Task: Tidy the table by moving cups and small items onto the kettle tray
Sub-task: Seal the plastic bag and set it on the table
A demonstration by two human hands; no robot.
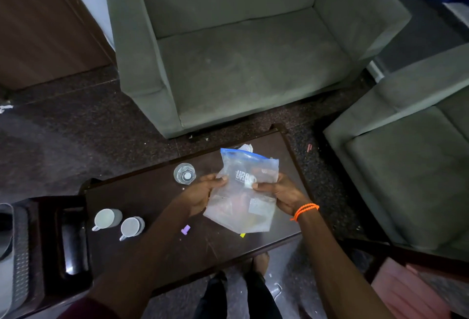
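Above the dark table (pixel 152 191), the left hand (pixel 203 197) and right hand (pixel 284 195) grasp a clear zip bag (pixel 243 207) with curled fingers (pixel 261 186), near two white cups (pixel 118 222).

Both arms are reaching forward and a little inward. The left hand (pixel 203 198) is curling its fingers and thumb around something held between the two hands. The right hand (pixel 281 194) is pinching it from the other side, and its wrist is wearing an orange band (pixel 305 210).
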